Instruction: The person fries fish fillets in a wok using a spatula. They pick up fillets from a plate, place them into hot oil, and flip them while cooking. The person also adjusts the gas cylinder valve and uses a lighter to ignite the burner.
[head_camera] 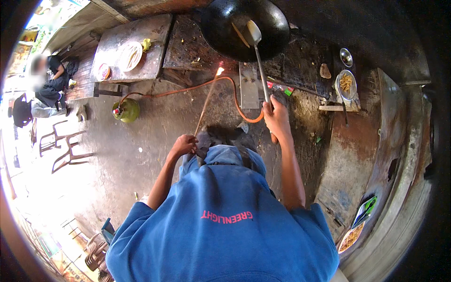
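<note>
My right hand (277,118) is closed round the handle of a long metal wok spatula (261,67), whose blade rests inside a large black wok (218,31) at the top. A thin brown piece (241,35) lies or leans in the wok beside the blade; what it is I cannot tell. In my left hand (185,144) is the near end of a long thin stick (207,102). A small flame (220,69) burns at the stick's far end, below the wok's left rim. Both hands are apart, in front of my thighs.
An orange gas hose (183,90) runs from a green gas cylinder (126,110) to a metal stove part (249,91). Left, a plate of food (131,56) stands on a table (105,46). Fried strips fill a strainer (346,85) at right. A person (53,75) sits far left near chairs.
</note>
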Demonstrator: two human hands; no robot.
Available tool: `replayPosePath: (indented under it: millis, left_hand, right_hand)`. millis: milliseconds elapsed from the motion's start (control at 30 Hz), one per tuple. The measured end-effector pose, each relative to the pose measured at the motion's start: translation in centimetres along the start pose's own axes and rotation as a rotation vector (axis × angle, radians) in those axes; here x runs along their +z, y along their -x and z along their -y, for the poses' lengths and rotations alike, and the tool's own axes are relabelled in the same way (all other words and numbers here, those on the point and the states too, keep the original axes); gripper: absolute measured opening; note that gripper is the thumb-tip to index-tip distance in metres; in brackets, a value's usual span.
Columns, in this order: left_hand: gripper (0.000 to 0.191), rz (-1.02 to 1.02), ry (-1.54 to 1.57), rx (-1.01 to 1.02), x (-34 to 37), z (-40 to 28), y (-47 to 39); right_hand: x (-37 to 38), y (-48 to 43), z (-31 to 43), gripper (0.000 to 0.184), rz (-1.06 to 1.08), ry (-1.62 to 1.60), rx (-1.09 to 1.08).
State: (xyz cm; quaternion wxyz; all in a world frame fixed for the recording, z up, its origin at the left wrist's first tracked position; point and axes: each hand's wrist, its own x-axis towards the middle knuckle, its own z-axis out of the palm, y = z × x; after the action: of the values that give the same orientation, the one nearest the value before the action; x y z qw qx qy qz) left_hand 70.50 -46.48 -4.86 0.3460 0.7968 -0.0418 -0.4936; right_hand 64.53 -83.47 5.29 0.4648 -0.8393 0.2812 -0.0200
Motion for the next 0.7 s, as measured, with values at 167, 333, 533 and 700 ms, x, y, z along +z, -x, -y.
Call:
replayPosePath:
  millis: [167, 333, 533, 700]
  left_hand:
    - [0.017, -0.258, 0.142, -0.031, -4.7, 6.4, 1.4]
    - [0.022, -0.282, 0.113, -0.125, -5.1, 14.3, 3.9]
    - [0.019, -0.419, 0.279, -0.314, -3.6, 21.5, 4.1]
    - [0.020, -0.464, 0.551, -0.329, -3.3, 24.8, 4.6]
  right_hand:
    - [0.9, 0.7, 0.6, 0.043, 0.080, -0.017, 0.100]
    - [2.7, 1.2, 1.6, 0.030, 0.008, 0.034, 0.012]
    - [4.6, 2.4, 2.8, 0.024, 0.018, -0.061, 0.097]
    - [5.5, 2.3, 3.7, 0.021, -0.011, -0.104, 0.123]
